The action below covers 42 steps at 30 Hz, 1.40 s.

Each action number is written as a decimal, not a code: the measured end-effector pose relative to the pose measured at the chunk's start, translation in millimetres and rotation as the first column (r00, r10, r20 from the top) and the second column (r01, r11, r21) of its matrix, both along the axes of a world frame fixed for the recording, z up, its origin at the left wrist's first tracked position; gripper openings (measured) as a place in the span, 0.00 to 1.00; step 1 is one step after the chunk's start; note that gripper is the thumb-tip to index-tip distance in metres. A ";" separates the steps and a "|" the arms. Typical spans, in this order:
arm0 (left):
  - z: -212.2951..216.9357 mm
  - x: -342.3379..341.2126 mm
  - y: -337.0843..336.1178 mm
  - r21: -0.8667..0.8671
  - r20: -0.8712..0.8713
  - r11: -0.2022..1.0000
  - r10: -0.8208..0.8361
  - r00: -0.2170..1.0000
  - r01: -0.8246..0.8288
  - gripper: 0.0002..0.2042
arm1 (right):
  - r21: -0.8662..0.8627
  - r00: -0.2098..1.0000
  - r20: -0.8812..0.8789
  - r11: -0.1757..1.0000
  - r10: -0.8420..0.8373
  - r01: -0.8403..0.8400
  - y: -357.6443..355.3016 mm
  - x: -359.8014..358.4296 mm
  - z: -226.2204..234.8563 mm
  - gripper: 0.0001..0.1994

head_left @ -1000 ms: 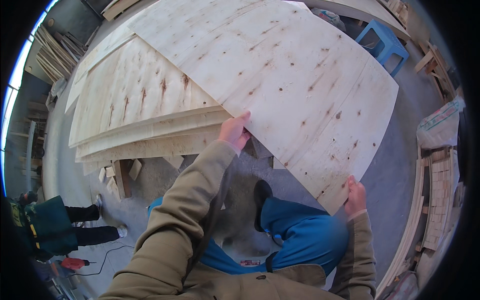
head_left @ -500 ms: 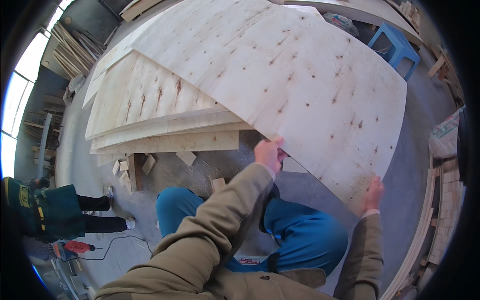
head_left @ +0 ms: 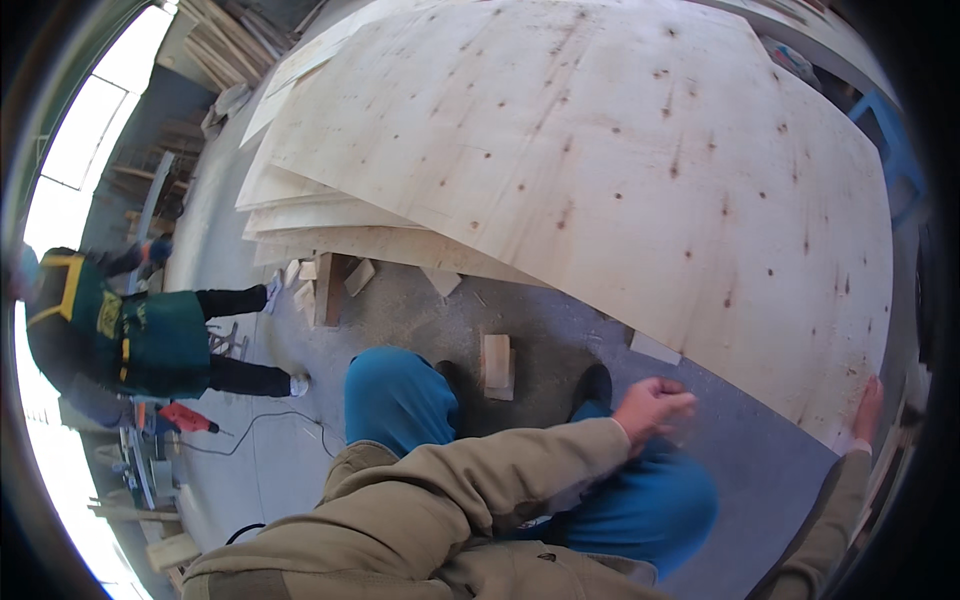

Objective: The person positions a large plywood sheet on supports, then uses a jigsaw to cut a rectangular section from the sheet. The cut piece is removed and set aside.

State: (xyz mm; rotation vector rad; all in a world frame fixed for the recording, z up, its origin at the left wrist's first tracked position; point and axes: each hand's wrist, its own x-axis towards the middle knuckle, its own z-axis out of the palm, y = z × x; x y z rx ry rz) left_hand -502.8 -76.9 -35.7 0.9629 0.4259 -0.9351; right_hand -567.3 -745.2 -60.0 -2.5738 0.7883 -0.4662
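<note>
A large pale plywood sheet with brown knots lies askew over a stack of similar sheets. Its near right corner juts out toward me. At that corner my right hand grips the edge, part of its fingers hidden. My left hand is off the sheet, a little below its near edge and above my knee. The left fingers are curled in and slightly blurred, with nothing visible in them.
A wooden block stands under the stack, near scattered offcuts. At left, a person in a green apron stands by a red power drill with a trailing cord. A blue plastic stool is at the far right.
My left hand has let go of the sheet's near edge and moved right and toward me. My right hand stays at the corner. The view has shifted, showing more of the person at left.
</note>
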 end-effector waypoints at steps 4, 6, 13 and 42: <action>-1.4 64.7 94.7 0.008 0.058 0.961 0.275 0.960 -0.275 0.27 | -0.105 0.978 -0.115 0.981 -0.174 0.162 -20.7 22.9 0.7 0.33; 3.4 102.6 140.0 -0.147 0.074 0.931 0.348 0.934 -0.335 0.25 | -0.311 0.957 0.000 0.910 -0.290 0.275 -13.0 3.9 -3.6 0.35; 4.5 159.1 167.8 -0.207 -0.029 0.697 0.697 0.716 -0.687 0.21 | 0.416 0.737 0.181 0.730 -0.651 0.542 166.0 -83.9 -1.4 0.41; 72.6 141.5 129.6 -0.102 0.133 0.449 0.891 0.435 -0.888 0.18 | 0.960 0.845 0.275 0.087 -0.459 -0.266 216.2 81.6 88.8 0.20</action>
